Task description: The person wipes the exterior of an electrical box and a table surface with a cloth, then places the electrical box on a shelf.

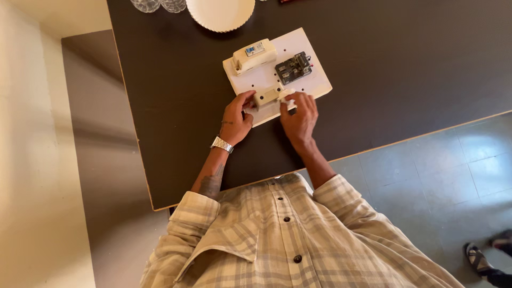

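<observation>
Part in hand: a small cream rectangular plastic fitting (266, 96) is being held at the near edge of the white rectangular mounting board (314, 80), which is lying on the dark tabletop (405, 64).
Left hand (236, 120): its thumb and fingers are being closed narrowly on the left end of the cream fitting; a silver metal wristwatch (221, 144) is being worn on that wrist.
Right hand (300, 117): its fingertips are being pinched around a small white piece (287, 100) touching the right end of the fitting; what kind of piece it is cannot be told.
Already on the board: 2 parts are sitting further back, a cream box-shaped switch unit with a blue label (254, 55) and, just beside it, a dark grey open terminal block (293, 68).
Progress: judging by this layout, 2 units are looking placed and the third is being worked on; whether it is fastened cannot be told.
Further out: a white round paper plate (220, 13) and 2 clear glasses (159, 5) are standing at the far edge of the table.
Floor: another person's shoe (476, 258) is showing at lower right.
</observation>
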